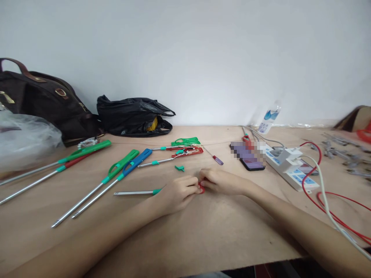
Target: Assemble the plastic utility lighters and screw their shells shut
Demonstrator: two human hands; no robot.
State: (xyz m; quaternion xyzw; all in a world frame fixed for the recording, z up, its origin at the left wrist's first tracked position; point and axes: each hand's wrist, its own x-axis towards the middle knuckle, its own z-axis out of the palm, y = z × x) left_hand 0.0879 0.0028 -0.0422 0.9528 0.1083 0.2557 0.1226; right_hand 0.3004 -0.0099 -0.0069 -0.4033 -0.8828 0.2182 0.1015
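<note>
My left hand (pixel 181 192) is closed around a long-necked lighter (pixel 133 193). Its silver tube and green collar stick out to the left from under the hand, and a bit of red handle shows at the fingertips. At the other end my right hand (pixel 216 181) pinches this red part, its fingertips nearly meeting those of the left. The hands hide most of the handle. Just beyond them lies a small green piece (pixel 179 168), probably a trigger. Farther back are an opened red lighter (pixel 188 152) with its inner parts showing, a green handle shell (pixel 185 141) and a purple-handled screwdriver (pixel 218 160).
Green and blue lighters (pixel 124 162) lie on the left. Behind are a dark bag (pixel 43 100) and a black plastic bag (pixel 130 116). To the right are a phone (pixel 252 164), a power strip (pixel 298 179) with cables, a tilted bottle (pixel 268 119) and several scattered metal parts (pixel 333 148).
</note>
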